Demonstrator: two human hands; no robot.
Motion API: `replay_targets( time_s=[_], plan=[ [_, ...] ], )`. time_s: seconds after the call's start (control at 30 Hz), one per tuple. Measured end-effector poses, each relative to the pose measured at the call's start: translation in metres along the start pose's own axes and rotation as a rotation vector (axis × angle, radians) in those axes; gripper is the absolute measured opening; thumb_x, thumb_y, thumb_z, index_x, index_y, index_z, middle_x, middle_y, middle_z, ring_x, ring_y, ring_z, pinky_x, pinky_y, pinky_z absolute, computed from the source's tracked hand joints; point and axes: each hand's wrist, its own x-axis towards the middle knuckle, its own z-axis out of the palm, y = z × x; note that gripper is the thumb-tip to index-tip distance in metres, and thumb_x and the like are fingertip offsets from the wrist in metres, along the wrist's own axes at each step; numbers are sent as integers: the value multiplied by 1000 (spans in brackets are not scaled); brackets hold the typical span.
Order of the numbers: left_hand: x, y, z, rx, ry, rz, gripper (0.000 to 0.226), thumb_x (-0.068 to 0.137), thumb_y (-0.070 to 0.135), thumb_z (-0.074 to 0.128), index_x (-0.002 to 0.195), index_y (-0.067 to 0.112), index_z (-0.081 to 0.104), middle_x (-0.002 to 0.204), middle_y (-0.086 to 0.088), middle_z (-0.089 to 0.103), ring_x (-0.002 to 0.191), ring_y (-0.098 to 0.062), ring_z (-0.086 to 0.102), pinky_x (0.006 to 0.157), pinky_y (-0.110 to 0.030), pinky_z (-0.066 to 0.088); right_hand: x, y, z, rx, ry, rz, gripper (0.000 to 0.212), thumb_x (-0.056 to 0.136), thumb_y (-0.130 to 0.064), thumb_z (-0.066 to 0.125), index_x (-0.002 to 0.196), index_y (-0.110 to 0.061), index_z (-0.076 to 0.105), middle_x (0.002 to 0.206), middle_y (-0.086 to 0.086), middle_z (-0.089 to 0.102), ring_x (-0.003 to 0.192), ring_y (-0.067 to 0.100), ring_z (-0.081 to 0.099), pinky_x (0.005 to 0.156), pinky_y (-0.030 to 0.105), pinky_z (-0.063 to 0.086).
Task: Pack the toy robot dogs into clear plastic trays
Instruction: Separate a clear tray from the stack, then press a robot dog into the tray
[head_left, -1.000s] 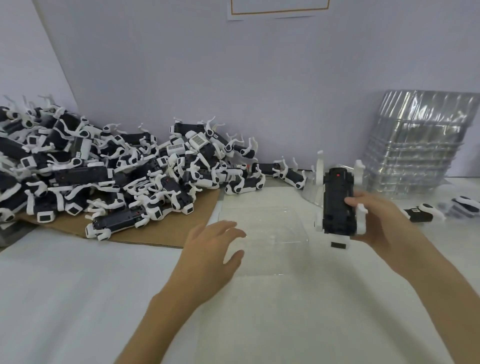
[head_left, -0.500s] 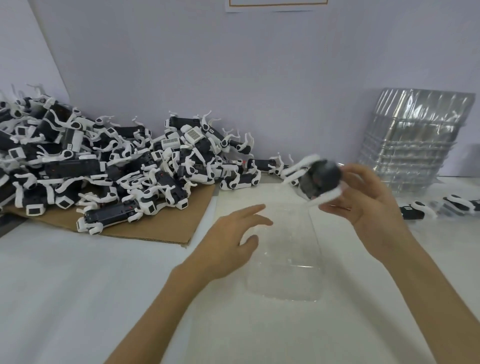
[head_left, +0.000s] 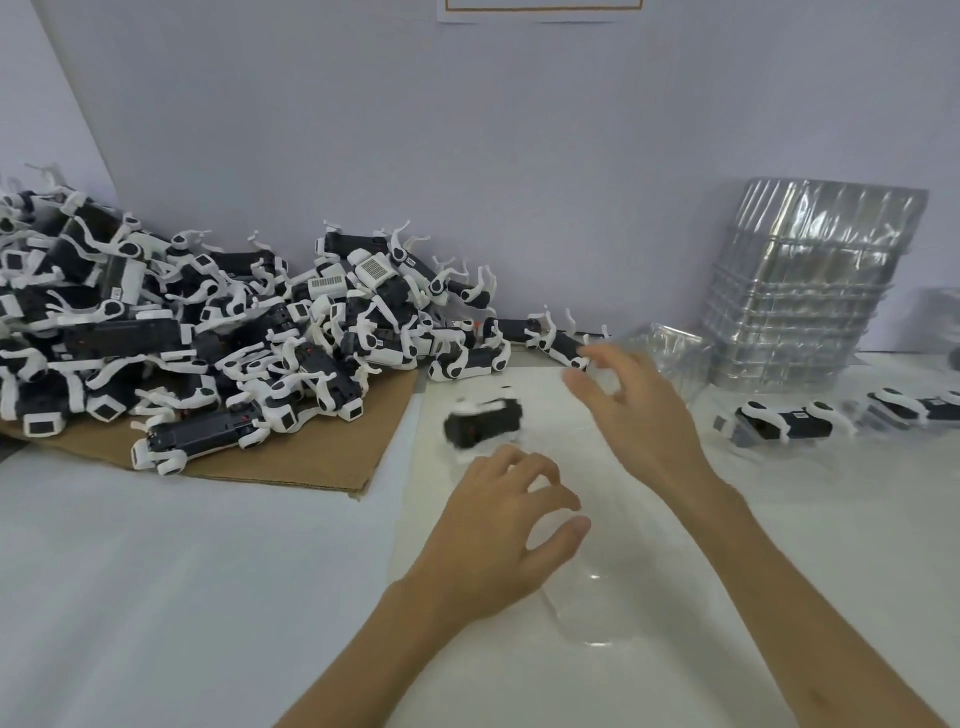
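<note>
One stack of clear trays (head_left: 810, 291) stands on the surface (head_left: 156, 571). Left of the stack are one cardboard sheet (head_left: 291, 457), one heap of toy dogs (head_left: 208, 332) too many to count, and one separate, blurred dog (head_left: 483, 428). Just in front of the stack lie two more dogs (head_left: 789, 423) (head_left: 914, 408).

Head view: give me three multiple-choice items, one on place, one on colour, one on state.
1. Where is the stack of clear trays? A) front left B) far right, by the wall C) centre front
2. What colour is the sheet under the pile of dogs? A) brown B) blue C) green
3. The right hand is: A) gripping a dog B) open, empty C) a fist
Answers: B, it stands at the right by the wall; A, plain brown cardboard; B, fingers spread, the loose dog lies apart.
</note>
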Motion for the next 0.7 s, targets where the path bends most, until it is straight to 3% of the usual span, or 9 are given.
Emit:
replay_targets(
  time_s=[0.07, 0.13, 0.27, 0.37, 0.47, 0.57, 0.63, 0.7],
  plan=[
    [-2, 8, 7, 5, 27, 32, 46, 99, 53, 37, 108, 28, 74, 116, 8, 62, 110, -17, 49, 94, -31, 37, 8, -11, 4, -72, -100, -156, 44, 95, -60, 51, 134, -40, 55, 137, -20, 47, 116, 3, 52, 97, 33, 42],
    [-3, 11, 12, 14, 59, 54, 43, 100, 50, 38, 107, 26, 74, 116, 7, 63, 111, -18, 51, 95, -32, 38, 18, -19, 14, -17, -298, -196, 44, 96, -54, 56, 137, -37, 55, 142, -19, 47, 124, 1, 47, 104, 31, 39],
    [-6, 9, 19, 10, 83, 100, 42, 102, 46, 37, 111, 23, 72, 119, 3, 64, 123, -19, 52, 106, -34, 33, 46, -30, 37, -225, -519, -152, 61, 92, -50, 65, 144, -27, 46, 148, -7, 47, 126, 15, 52, 98, 34, 43],
    [-8, 6, 24, -48, 40, 118, 46, 104, 46, 30, 123, 22, 65, 129, 3, 60, 136, -18, 43, 113, -34, 28, 67, -44, 59, -398, -591, -233, 70, 88, -47, 71, 147, -22, 42, 148, -1, 48, 124, 21, 53, 95, 37, 45],
    [-7, 4, 27, -80, 16, 110, 47, 105, 46, 29, 130, 22, 60, 138, 3, 55, 141, -16, 37, 112, -35, 30, 77, -59, 88, -459, -627, -335, 69, 82, -40, 76, 139, -20, 45, 135, 1, 54, 118, 22, 54, 94, 39, 48],
    [-6, 5, 28, -97, -14, 95, 47, 104, 46, 27, 136, 24, 55, 147, 6, 48, 141, -16, 35, 111, -34, 30, 82, -64, 119, -509, -648, -387, 57, 80, -32, 74, 128, -13, 48, 116, 5, 59, 102, 25, 57, 74, 35, 49],
    [-8, 4, 28, -121, -18, 96, 46, 104, 45, 27, 132, 24, 57, 142, 5, 51, 134, -17, 40, 108, -35, 32, 86, -63, 134, -586, -712, -357, 61, 79, -33, 77, 127, -12, 47, 107, 4, 57, 96, 25, 56, 63, 30, 38],
    [-8, 3, 27, -144, -4, 101, 44, 104, 44, 29, 126, 22, 60, 134, 3, 56, 126, -19, 45, 105, -37, 35, 90, -59, 145, -616, -749, -303, 61, 79, -41, 77, 124, -13, 47, 103, 3, 56, 96, 25, 54, 65, 31, 37]
  ],
)
